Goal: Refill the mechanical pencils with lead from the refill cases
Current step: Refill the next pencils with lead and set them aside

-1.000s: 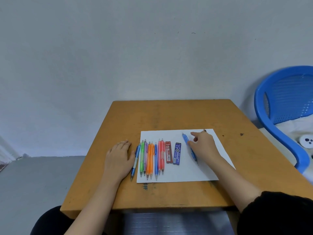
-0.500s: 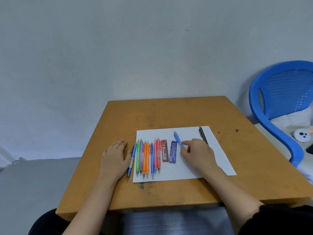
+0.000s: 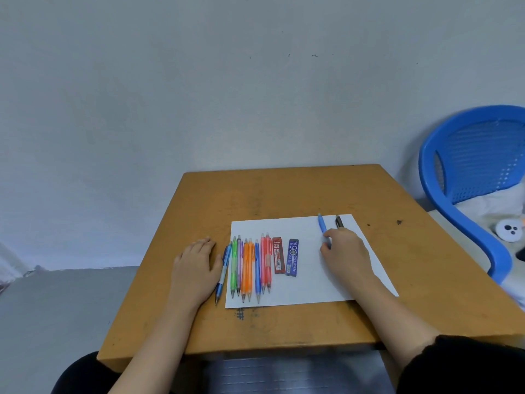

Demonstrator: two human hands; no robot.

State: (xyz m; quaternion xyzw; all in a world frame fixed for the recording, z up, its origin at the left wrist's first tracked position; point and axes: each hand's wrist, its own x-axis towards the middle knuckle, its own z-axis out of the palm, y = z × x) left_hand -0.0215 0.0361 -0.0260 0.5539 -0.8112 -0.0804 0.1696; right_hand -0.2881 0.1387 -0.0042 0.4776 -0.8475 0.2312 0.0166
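Blue pencil (image 3: 322,227): near the far right of the paper sheet (image 3: 312,288), far end pointing toward the sheet's far edge; near end hidden under the fingers.
Right hand (image 3: 343,251): grip closed, fingers curled round the lower barrel of the blue pencil. Cannot tell whether the pencil lies on the sheet or is lifted off it.
Dark pencil (image 3: 339,222): just beside the blue pencil on its right, lying on the sheet, its near end behind the right hand.
Blue lead case (image 3: 292,257): flat on the sheet, left of the right hand and apart from it.
Red lead case (image 3: 278,255): just beside the blue lead case, on its left, parallel to it.
Pencil row (image 3: 250,268): green, purple, two orange, blue and two red, side by side on the left part of the sheet, tips toward the person.
Blue-and-white pencil (image 3: 223,273): at the sheet's left edge, mostly on the bare tabletop (image 3: 284,191).
Left hand (image 3: 196,268): grip open, palm down, fingers straight and flat on the tabletop; thumb side touching the blue-and-white pencil.
Blue chair (image 3: 468,172): right of the tabletop, against the wall.
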